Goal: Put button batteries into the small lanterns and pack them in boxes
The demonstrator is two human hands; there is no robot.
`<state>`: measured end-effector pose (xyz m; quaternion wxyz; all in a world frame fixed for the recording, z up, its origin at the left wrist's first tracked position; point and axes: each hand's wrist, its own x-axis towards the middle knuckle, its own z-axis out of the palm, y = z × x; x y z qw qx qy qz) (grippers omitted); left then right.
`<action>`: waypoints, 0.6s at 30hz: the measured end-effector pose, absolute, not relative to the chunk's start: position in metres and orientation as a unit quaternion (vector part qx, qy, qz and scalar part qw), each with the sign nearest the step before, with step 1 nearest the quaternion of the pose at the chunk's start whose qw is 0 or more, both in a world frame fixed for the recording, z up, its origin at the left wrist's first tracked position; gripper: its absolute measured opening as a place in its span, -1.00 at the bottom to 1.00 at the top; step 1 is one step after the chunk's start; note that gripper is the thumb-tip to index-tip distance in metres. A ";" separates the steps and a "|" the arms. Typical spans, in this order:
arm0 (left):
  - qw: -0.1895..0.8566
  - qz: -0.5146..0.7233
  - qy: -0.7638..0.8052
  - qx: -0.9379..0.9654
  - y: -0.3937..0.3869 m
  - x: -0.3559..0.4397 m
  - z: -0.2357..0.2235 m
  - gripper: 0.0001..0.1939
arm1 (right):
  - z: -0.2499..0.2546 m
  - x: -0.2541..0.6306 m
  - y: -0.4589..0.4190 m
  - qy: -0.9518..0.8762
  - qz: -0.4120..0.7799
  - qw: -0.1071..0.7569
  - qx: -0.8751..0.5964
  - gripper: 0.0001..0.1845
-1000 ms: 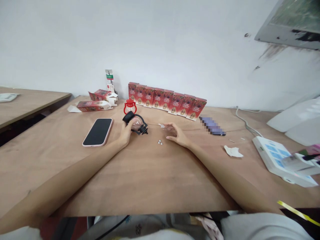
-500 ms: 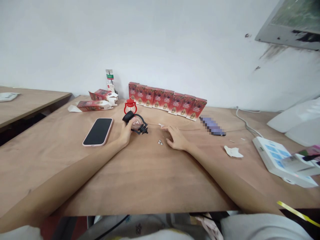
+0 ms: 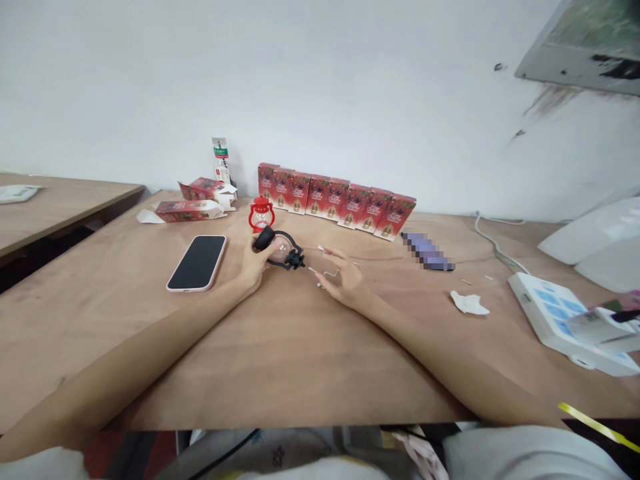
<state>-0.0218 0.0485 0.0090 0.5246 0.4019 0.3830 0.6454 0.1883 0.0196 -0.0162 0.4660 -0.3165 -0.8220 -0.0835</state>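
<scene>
At table (image 3: 300, 373), left grip (image 3: 253, 263) round black lantern (image 3: 283, 249); right grip (image 3: 346, 283) half-curled.

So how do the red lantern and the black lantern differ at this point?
The red lantern stands upright on the table, while the black lantern is tipped over sideways. The black lantern is held in the left hand; the red lantern is not held. In color, one frame is red, the other black. Both have a clear globe within a curved frame.
</scene>
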 end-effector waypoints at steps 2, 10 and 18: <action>0.528 0.644 0.381 0.401 0.046 -0.020 0.010 -0.45 | -0.015 0.183 0.016 -0.841 -0.065 0.442 -0.305 -0.66; 0.536 0.657 0.370 0.379 0.046 -0.020 0.012 -0.46 | -0.012 0.181 0.012 -0.869 0.069 0.376 -0.313 -0.59; 0.545 0.655 0.362 0.379 0.046 -0.020 0.012 -0.50 | -0.008 0.173 0.003 -0.888 0.116 0.306 -0.323 -0.57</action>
